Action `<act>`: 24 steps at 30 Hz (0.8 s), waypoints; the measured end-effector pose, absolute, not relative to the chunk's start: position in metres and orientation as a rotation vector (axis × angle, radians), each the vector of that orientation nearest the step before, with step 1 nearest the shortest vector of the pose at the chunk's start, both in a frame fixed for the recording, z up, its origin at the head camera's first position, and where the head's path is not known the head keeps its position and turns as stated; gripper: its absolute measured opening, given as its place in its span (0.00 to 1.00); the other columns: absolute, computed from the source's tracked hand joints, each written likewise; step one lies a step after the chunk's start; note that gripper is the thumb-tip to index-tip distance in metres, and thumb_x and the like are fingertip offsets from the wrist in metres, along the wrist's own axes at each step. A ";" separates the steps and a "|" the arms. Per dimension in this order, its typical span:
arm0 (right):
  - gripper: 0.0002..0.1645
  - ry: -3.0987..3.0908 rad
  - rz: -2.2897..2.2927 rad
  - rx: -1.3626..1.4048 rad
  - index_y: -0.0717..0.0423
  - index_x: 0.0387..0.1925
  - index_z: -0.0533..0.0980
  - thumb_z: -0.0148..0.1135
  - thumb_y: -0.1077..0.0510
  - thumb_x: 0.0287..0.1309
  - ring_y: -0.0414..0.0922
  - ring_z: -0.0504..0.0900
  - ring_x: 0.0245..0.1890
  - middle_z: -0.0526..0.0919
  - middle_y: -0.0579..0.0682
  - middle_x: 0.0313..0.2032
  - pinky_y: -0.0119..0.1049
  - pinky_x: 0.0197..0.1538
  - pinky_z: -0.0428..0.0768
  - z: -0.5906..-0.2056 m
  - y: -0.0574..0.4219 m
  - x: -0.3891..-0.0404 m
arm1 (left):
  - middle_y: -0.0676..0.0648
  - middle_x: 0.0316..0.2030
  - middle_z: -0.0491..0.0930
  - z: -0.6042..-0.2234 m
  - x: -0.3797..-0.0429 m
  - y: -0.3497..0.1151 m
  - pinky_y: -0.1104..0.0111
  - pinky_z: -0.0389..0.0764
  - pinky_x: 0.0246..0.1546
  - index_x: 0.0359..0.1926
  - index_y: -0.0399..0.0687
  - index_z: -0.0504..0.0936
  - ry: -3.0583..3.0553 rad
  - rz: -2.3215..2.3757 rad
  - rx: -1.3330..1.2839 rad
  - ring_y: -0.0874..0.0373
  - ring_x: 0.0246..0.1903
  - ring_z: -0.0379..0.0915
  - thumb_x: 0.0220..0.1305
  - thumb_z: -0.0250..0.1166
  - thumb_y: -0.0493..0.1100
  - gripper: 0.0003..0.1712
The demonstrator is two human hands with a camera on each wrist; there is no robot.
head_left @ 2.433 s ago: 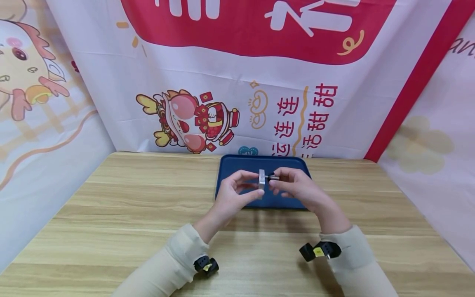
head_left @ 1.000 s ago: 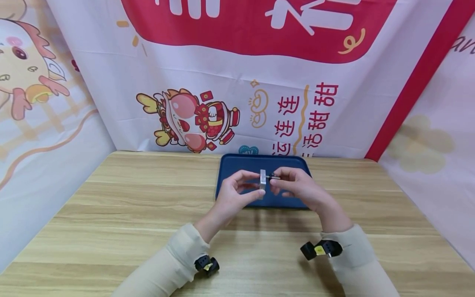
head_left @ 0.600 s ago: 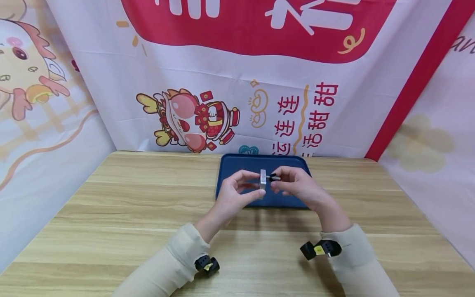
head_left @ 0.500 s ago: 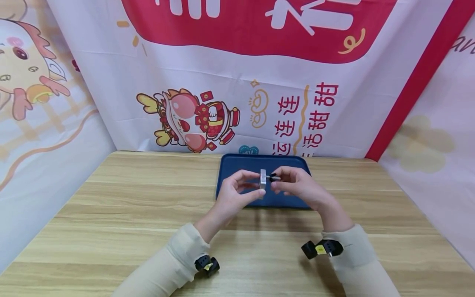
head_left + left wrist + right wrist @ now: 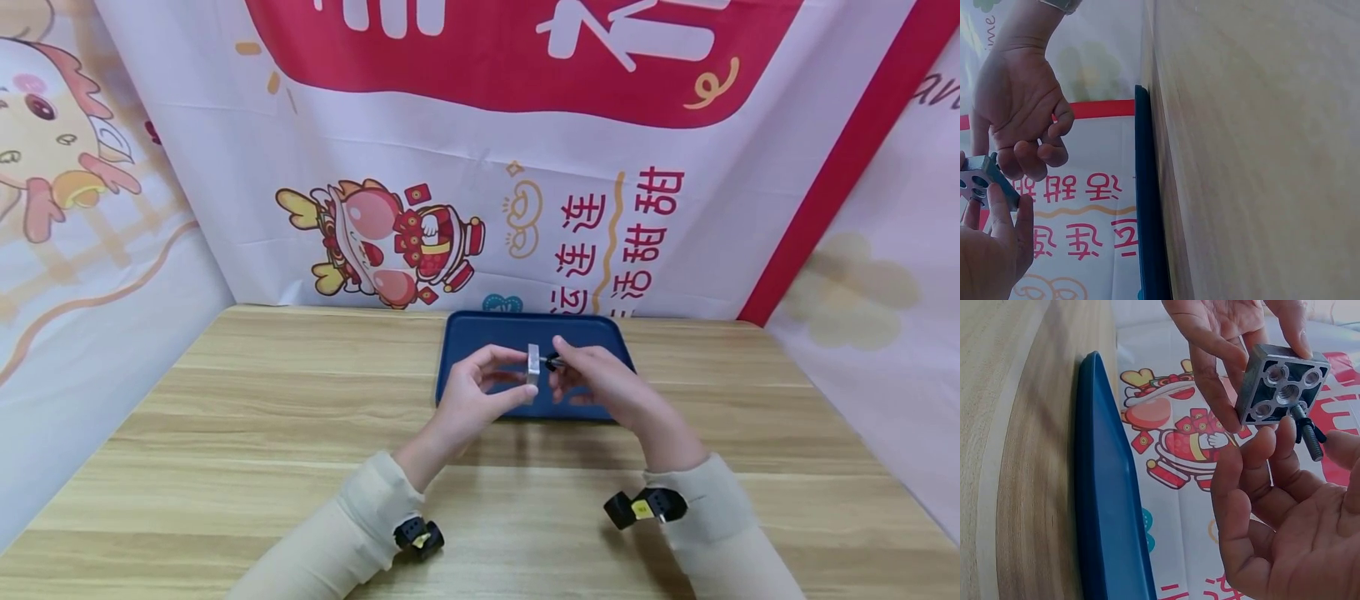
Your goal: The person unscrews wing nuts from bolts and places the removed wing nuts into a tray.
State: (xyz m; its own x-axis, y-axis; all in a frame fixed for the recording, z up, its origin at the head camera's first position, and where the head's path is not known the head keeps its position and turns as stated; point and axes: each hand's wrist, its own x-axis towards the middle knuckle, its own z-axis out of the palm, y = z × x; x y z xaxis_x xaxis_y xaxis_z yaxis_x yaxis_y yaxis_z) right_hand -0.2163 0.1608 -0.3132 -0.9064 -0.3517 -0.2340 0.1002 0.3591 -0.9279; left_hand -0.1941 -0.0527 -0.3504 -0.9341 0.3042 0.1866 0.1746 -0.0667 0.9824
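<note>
In the head view my left hand (image 5: 474,385) holds a square metal block (image 5: 533,362) on edge between thumb and fingers, above the blue tray. The right wrist view shows the block's face, with several round holes. A threaded bolt (image 5: 1314,445) sticks out near one corner, carrying a black wing nut (image 5: 1304,428). My right hand (image 5: 600,379) is at the wing nut, which lies between its thumb and a fingertip; the other fingers curl loosely. In the left wrist view the right palm faces the camera beside the block, and the bolt is mostly hidden.
The blue tray (image 5: 480,323) lies at the far edge of the wooden table (image 5: 315,400), below both hands. Behind it hangs a printed cloth backdrop (image 5: 480,142). Each sleeve carries a small black wrist camera (image 5: 418,537).
My right thumb has lifted and the right hand has rolled slightly, changing its hold at the wing nut. The left hand keeps the block nearly still.
</note>
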 end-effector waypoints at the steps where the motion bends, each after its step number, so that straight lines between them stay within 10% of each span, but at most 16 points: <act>1: 0.35 2.226 -1.576 -0.221 0.57 0.35 0.78 0.42 0.31 0.71 0.46 0.81 0.39 0.83 0.48 0.32 0.46 0.52 0.77 -0.314 0.161 -0.216 | 0.46 0.56 0.82 -0.350 -0.194 -0.053 0.63 0.85 0.50 0.55 0.47 0.79 2.084 2.162 0.539 0.52 0.53 0.79 0.62 0.69 0.37 0.20; 24: 0.09 2.258 -1.609 -0.531 0.54 0.39 0.77 0.60 0.53 0.69 0.46 0.79 0.41 0.83 0.47 0.33 0.41 0.47 0.79 -0.318 0.165 -0.218 | 0.48 0.56 0.82 -0.348 -0.194 -0.054 0.63 0.85 0.49 0.55 0.49 0.79 2.071 2.167 0.506 0.52 0.53 0.79 0.61 0.70 0.38 0.20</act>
State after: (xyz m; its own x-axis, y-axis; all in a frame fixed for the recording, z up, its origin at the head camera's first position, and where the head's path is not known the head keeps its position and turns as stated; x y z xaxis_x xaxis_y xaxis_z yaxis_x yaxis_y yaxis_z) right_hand -0.2180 0.1650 -0.3182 -0.8809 -0.4714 -0.0414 -0.1147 0.2975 -0.9478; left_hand -0.1942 -0.0538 -0.3484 -0.9396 0.2983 0.1679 0.1542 -0.0690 0.9856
